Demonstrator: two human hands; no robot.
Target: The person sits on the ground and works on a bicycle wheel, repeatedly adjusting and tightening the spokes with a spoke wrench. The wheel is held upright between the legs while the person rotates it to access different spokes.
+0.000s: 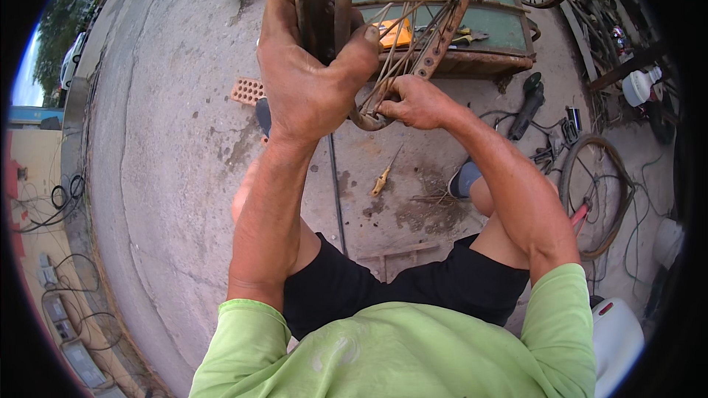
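Observation:
In front of me stands a rusty spoked wheel (344,7), its top cut off by the picture's upper edge. My left hand (310,88) wraps around the wheel's dark rim, thumb on the near side and fingers mostly hidden behind it. Lower down, my right hand (422,103) has its fingers curled at the bottom of the wheel, pinching close to the spokes and rim. What exactly lies between those fingertips is hidden. A rusty strip with a row of round dots (436,44) slants up from just above my right hand.
Behind the wheel is a green metal box (495,35) with an orange-yellow carton (397,34) and pliers (470,36) on top. A yellow-handled pointed tool (382,181) lies on the ground between my feet. A perforated brick (246,90) is at left; another wheel (566,184) lies right.

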